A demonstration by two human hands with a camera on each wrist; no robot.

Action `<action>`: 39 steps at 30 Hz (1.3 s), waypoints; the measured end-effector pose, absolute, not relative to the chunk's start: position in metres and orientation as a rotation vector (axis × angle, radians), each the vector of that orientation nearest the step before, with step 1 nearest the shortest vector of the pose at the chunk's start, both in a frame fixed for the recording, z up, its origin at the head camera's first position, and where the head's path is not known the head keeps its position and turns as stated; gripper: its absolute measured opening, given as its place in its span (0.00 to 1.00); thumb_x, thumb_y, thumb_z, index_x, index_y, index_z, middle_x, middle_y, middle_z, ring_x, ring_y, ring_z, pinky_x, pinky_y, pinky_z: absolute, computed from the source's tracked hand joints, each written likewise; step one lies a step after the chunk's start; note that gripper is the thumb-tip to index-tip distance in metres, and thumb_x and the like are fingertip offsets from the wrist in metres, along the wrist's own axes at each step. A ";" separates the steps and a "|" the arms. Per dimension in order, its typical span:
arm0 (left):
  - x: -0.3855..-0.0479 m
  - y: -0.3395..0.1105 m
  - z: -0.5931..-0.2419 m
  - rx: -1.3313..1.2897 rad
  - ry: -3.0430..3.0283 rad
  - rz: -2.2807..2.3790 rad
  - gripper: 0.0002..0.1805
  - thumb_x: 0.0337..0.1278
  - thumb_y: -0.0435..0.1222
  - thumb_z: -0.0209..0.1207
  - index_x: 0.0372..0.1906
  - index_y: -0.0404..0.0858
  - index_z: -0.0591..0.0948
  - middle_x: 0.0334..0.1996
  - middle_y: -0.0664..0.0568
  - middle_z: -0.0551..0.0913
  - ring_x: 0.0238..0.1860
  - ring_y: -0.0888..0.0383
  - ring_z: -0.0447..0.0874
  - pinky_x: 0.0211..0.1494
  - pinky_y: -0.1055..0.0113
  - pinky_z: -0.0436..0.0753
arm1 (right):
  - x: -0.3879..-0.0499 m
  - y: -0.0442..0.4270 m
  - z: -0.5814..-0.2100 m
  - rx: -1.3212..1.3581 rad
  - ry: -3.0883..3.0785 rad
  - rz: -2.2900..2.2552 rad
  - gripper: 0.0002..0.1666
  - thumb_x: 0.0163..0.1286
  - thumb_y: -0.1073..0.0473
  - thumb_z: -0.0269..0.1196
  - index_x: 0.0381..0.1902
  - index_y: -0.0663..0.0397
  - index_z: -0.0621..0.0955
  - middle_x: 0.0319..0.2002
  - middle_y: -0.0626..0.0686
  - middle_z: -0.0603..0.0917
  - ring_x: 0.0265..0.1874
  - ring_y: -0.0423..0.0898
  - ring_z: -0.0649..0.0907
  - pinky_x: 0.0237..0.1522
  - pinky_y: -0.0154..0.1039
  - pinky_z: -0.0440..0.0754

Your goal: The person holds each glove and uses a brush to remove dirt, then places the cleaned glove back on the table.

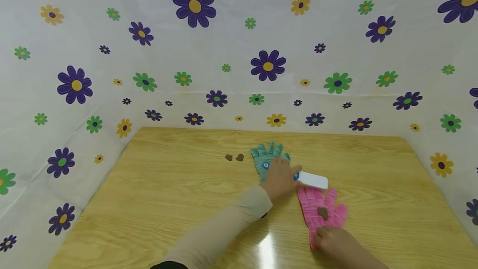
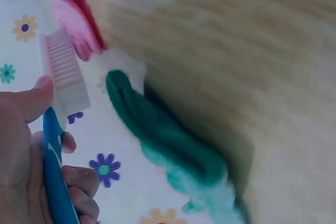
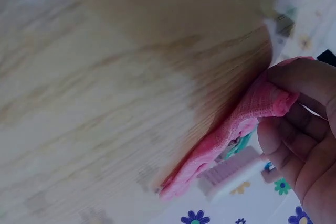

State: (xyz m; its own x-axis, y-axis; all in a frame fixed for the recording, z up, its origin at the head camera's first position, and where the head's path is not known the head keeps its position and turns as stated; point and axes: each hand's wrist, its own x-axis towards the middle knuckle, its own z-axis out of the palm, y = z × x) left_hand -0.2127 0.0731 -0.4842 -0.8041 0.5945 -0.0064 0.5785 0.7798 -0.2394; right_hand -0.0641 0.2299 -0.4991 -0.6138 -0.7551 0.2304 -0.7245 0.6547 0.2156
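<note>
My left hand [image 1: 280, 178] grips a brush [image 1: 314, 180] with a blue handle and a white head; its bristles [image 2: 68, 72] show in the left wrist view. The brush head is at the fingertip end of a pink knit glove [image 1: 313, 207], which lies on the table. At the glove's cuff, my right hand [image 1: 334, 240] pinches the knit between thumb and fingers. A brown patch [image 1: 323, 213] marks the pink glove's middle. Partly under my left hand and forearm in the head view lies a teal glove [image 1: 262, 159].
Two small brown pieces [image 1: 234, 157] lie on the wooden table [image 1: 179, 186], left of the teal glove. A white flower-print cloth [image 1: 231, 45] rises behind the table and along both sides. Light glares off the table near its front.
</note>
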 end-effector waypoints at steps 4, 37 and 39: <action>-0.211 0.068 -0.478 -1.029 -2.877 0.342 0.28 0.57 0.68 0.38 0.54 0.58 0.69 0.37 0.52 0.80 0.42 0.56 0.72 0.51 0.62 0.71 | -0.063 0.231 -0.500 1.132 -2.642 -0.148 0.13 0.37 0.67 0.71 0.17 0.50 0.76 0.19 0.46 0.72 0.16 0.38 0.69 0.18 0.29 0.68; -0.194 0.058 -0.480 -1.031 -2.856 0.353 0.25 0.60 0.66 0.36 0.50 0.57 0.69 0.34 0.53 0.81 0.40 0.56 0.75 0.47 0.64 0.74 | -0.066 0.228 -0.487 1.081 -2.741 -0.173 0.10 0.41 0.64 0.72 0.19 0.51 0.78 0.21 0.46 0.76 0.20 0.40 0.74 0.24 0.32 0.73; -0.193 0.057 -0.478 -1.030 -2.833 0.337 0.25 0.60 0.66 0.36 0.51 0.57 0.68 0.34 0.54 0.81 0.39 0.56 0.76 0.47 0.65 0.75 | -0.067 0.229 -0.487 1.065 -2.766 -0.163 0.10 0.42 0.65 0.72 0.19 0.52 0.79 0.21 0.46 0.76 0.20 0.40 0.75 0.23 0.31 0.73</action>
State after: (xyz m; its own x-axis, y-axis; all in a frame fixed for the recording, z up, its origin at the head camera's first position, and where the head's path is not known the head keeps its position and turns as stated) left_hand -0.1926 0.0573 -0.4780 -0.7642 0.6444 0.0265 0.6202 0.7456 -0.2437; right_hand -0.0668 0.2287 -0.4875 -0.7294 -0.6732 0.1216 -0.6543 0.7384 0.1634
